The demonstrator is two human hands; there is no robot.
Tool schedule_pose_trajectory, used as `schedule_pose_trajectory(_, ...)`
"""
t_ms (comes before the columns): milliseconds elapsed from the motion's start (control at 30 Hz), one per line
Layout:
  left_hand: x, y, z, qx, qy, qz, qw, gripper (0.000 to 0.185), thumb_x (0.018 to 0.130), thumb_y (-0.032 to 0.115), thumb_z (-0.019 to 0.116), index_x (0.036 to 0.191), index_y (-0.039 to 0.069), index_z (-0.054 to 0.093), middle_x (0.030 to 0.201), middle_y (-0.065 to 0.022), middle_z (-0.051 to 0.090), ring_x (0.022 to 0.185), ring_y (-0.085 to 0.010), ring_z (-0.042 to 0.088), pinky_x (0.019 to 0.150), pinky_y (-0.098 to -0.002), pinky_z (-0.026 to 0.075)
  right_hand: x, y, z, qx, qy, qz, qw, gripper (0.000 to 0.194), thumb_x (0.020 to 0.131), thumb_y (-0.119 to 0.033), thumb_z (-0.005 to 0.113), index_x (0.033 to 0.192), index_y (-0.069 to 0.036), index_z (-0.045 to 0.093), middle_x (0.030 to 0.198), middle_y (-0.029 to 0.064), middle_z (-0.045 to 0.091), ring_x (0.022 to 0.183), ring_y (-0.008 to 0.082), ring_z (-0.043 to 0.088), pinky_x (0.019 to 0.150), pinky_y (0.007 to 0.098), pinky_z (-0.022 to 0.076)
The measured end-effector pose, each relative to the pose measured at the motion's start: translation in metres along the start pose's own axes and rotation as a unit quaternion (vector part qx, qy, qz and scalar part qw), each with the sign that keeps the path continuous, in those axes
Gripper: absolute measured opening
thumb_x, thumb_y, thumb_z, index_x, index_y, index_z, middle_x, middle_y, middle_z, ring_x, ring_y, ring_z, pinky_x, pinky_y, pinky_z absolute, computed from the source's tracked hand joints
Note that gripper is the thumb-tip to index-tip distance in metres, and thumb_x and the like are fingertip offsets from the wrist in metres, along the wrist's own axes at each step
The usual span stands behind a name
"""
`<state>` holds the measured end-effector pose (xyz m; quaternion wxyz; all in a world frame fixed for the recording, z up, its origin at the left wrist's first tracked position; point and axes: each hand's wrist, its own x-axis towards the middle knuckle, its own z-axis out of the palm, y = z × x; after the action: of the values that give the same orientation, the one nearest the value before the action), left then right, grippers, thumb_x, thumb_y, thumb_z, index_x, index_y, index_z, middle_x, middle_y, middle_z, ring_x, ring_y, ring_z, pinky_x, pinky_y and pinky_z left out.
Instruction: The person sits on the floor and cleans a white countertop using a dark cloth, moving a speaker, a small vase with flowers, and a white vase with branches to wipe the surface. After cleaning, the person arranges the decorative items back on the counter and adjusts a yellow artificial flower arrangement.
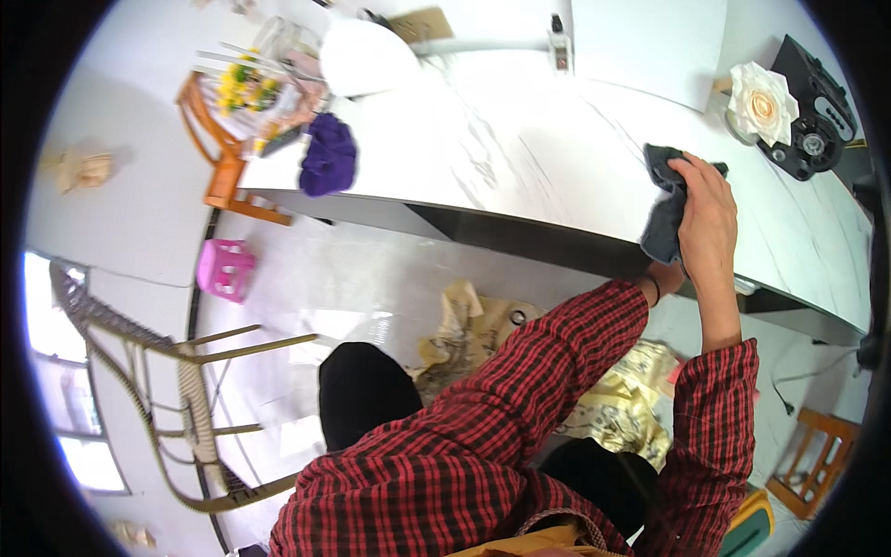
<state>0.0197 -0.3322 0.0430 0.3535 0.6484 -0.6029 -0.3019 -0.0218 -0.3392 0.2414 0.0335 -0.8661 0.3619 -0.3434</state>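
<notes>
My right hand (706, 216) lies over a dark grey cloth (665, 223) on the white marble-patterned tabletop (515, 139), near its front edge. The cloth is bunched under and beside the fingers. My left hand (667, 276) is lower, at the table's front edge below the cloth; its fingers are hidden by the tabletop and the cloth, so what it holds does not show. A crumpled purple cloth (328, 154) rests on the table further left.
A white rose (763, 101) and a black device (811, 118) stand at the right. A bottle (560, 49) is at the back, yellow flowers (243, 87) at the left. Wooden chair (226, 174), pink stool (226, 270), wicker chair (195, 404) and fabric (619, 404) are around the floor.
</notes>
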Motion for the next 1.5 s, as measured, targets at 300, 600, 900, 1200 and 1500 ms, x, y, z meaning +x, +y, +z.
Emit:
schedule_pose_trajectory(300,-0.171,0.050,-0.184,0.210,-0.300,0.196,0.910,0.031,0.093,0.017,0.068,0.120,0.004,0.062,0.107,-0.0173,0.071,0.100,-0.0389,0.069,0.085,-0.0501,0.056,-0.004,0.016,-0.008,0.038,-0.022,-0.006,0.999,0.037,0.095,0.006,0.049,0.125,-0.006,0.067,0.138,0.0158,0.064,0.128,0.0374,0.059,0.111,0.0440,0.0454)
schedule_pose_trajectory(600,-0.256,-0.029,-0.516,0.395,0.244,0.102,0.880,0.055,0.084,0.026,0.082,0.133,0.010,0.063,0.135,-0.0172,0.059,0.124,-0.0388,0.055,0.104,-0.0480,0.045,-0.011,0.034,-0.002,-0.048,-0.038,0.046,0.997,0.039,0.102,0.002,0.045,0.137,-0.009,0.062,0.145,0.0164,0.059,0.133,0.0375,0.055,0.113,0.0425,0.0440)
schedule_pose_trajectory(900,-0.255,-0.123,-0.553,0.362,0.311,0.089,0.874,0.063,0.086,0.042,0.080,0.135,0.008,0.062,0.140,-0.0147,0.056,0.133,-0.0367,0.048,0.110,-0.0499,0.036,0.034,-0.271,0.166,0.059,0.049,-0.096,0.992,0.032,0.084,0.002,0.057,0.113,-0.004,0.068,0.117,0.0193,0.069,0.113,0.0396,0.063,0.097,0.0507,0.0479)
schedule_pose_trajectory(1200,-0.258,-0.132,-0.566,0.305,0.326,0.134,0.885,0.035,0.084,0.024,0.079,0.112,0.009,0.066,0.121,-0.0073,0.061,0.121,-0.0317,0.056,0.105,-0.0471,0.040,0.032,-0.190,0.104,0.047,-0.063,-0.022,0.997,0.042,0.089,0.004,0.052,0.128,-0.005,0.065,0.132,0.0210,0.065,0.124,0.0384,0.061,0.110,0.0431,0.0454)
schedule_pose_trajectory(1500,-0.259,-0.133,-0.567,0.268,0.345,0.123,0.891,0.028,0.082,0.018,0.079,0.106,0.009,0.068,0.116,-0.0062,0.062,0.118,-0.0305,0.057,0.102,-0.0469,0.041,0.068,-0.219,0.148,-0.078,-0.018,-0.047,0.996,0.041,0.090,-0.002,0.053,0.130,-0.002,0.062,0.133,0.0224,0.063,0.126,0.0411,0.058,0.109,0.0480,0.0443)
